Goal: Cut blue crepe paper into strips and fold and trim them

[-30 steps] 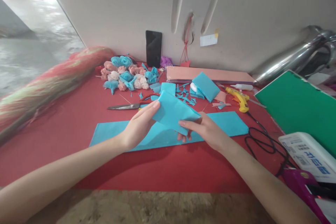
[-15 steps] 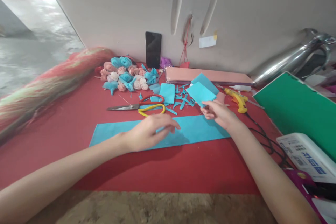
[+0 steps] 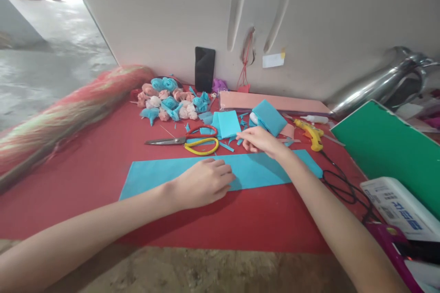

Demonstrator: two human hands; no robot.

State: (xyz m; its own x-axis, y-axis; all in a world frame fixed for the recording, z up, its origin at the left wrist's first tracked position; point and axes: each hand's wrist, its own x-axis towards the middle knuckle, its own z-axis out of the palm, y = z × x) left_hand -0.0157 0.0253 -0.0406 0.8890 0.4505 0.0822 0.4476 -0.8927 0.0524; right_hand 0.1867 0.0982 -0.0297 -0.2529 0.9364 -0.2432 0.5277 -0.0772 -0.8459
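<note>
A long light-blue crepe paper strip (image 3: pixel 271 169) lies across the red tabletop in front of me. Over its middle, my left hand (image 3: pixel 206 182) rests with its fingers curled and nothing visible in them. My right hand (image 3: pixel 259 141) is beyond the strip, its thumb and forefinger pinched at the lower right corner of a blue paper square (image 3: pixel 229 123). That square overlaps another blue piece on its left. Scissors (image 3: pixel 182 140) with one red and one yellow handle lie left of the squares, blades pointing left. A folded blue stack (image 3: pixel 270 116) sits behind my right hand.
Blue, pink and white paper flowers (image 3: pixel 168 100) are heaped at the back left. A phone (image 3: pixel 205 68) leans on the wall. A pink paper pack (image 3: pixel 271 102), a yellow glue gun (image 3: pixel 311 133) with its cord, and a green board (image 3: pixel 388 146) lie toward the right.
My right hand has moved left, bringing the blue square from beside the folded stack to the other loose square. My left hand's fingers have curled in from a looser, stretched pose.
</note>
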